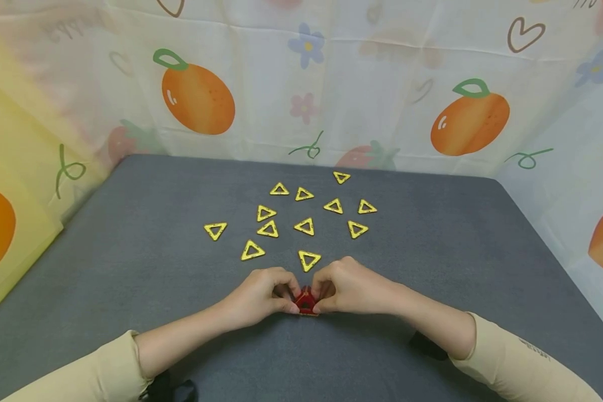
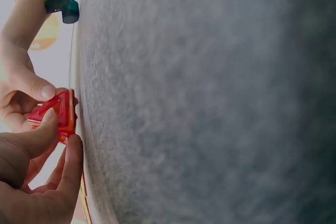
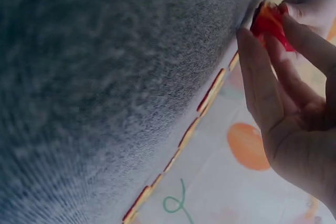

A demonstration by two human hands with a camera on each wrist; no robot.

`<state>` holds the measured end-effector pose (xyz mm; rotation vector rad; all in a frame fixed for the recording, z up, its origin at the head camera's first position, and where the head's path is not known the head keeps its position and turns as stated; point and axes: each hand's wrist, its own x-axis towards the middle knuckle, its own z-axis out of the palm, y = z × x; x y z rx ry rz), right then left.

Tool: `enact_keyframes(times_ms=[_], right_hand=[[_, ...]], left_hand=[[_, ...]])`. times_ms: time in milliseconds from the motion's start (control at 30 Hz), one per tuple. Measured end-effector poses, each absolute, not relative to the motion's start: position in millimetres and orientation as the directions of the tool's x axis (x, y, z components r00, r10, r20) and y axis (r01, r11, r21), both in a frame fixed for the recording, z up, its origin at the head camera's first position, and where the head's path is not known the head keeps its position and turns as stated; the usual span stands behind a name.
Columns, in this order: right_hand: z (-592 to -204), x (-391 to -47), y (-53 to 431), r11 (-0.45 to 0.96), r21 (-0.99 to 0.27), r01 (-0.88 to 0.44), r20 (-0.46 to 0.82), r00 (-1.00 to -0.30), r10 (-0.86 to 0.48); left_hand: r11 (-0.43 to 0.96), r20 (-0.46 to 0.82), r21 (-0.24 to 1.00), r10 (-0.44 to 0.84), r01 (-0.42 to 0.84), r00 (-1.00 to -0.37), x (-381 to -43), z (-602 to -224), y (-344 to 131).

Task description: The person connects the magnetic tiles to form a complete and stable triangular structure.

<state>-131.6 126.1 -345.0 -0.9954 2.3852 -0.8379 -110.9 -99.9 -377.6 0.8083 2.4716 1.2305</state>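
In the head view, my left hand [image 1: 258, 296] and right hand [image 1: 357, 287] meet over a small red triangular piece [image 1: 306, 304] near the front middle of the table. Each hand pinches one side of it between thumb and fingers. The left wrist view shows the red piece [image 2: 64, 113] with hollow triangular faces and a yellowish edge, low over the table surface. Fingertips cover parts of it. Just beyond the hands lies a flat yellow triangle [image 1: 301, 260] with an open middle.
Several more yellow triangle frames [image 1: 268, 229] lie scattered flat across the middle and back of the grey table [image 1: 130, 251]. In the right wrist view, triangles [image 3: 210, 92] seen edge-on show red undersides. A fruit-printed curtain [image 1: 261, 67] hangs behind the table.
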Motion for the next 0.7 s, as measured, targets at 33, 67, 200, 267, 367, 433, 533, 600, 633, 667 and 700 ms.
enact_keyframes(times_ms=[33, 67, 200, 267, 367, 433, 533, 600, 633, 667, 700], right_hand=[[-344.5, -132.8, 127.0, 0.563, -0.679, -0.472, -0.148, -0.663, -0.734], [-343.9, -134.3, 127.9, 0.565, -0.687, -0.457, -0.149, -0.673, -0.725], [-338.1, -143.0, 132.3, 0.580, -0.692, -0.431, -0.133, -0.712, -0.689], [-333.4, -149.1, 134.6, 0.587, -0.694, -0.416, -0.124, -0.734, -0.667], [-325.7, -159.7, 139.2, 0.610, -0.697, -0.378, -0.119, -0.778, -0.618], [-321.2, -167.0, 143.4, 0.624, -0.703, -0.342, -0.120, -0.807, -0.578], [-315.9, -178.2, 151.2, 0.638, -0.712, -0.293, -0.116, -0.847, -0.518], [-313.7, -185.8, 157.1, 0.639, -0.721, -0.270, -0.104, -0.868, -0.485], [-312.6, -189.4, 160.1, 0.635, -0.728, -0.259, -0.098, -0.878, -0.469], [-311.6, -193.1, 163.1, 0.633, -0.733, -0.249, -0.091, -0.886, -0.454], [-310.6, -196.5, 166.1, 0.632, -0.737, -0.241, -0.085, -0.894, -0.440]], left_hand=[[0.484, 0.015, 0.798, 0.578, 0.358, -0.816, -111.7, -377.0, -99.0], [0.483, 0.018, 0.802, 0.568, 0.352, -0.823, -112.6, -376.2, -98.0], [0.478, 0.026, 0.821, 0.517, 0.314, -0.856, -118.2, -369.8, -92.0], [0.479, 0.025, 0.830, 0.481, 0.287, -0.876, -122.4, -364.7, -87.7], [0.487, 0.032, 0.835, 0.420, 0.255, -0.907, -131.3, -356.2, -79.9], [0.495, 0.039, 0.837, 0.376, 0.236, -0.926, -139.3, -351.1, -73.4], [0.496, 0.054, 0.840, 0.327, 0.220, -0.943, -152.7, -344.3, -62.8], [0.495, 0.064, 0.843, 0.301, 0.213, -0.952, -161.9, -340.3, -55.9], [0.495, 0.071, 0.842, 0.293, 0.214, -0.954, -166.2, -338.2, -52.6], [0.490, 0.077, 0.845, 0.286, 0.215, -0.955, -170.5, -336.2, -49.3], [0.487, 0.083, 0.847, 0.277, 0.214, -0.957, -174.8, -334.4, -45.9]])
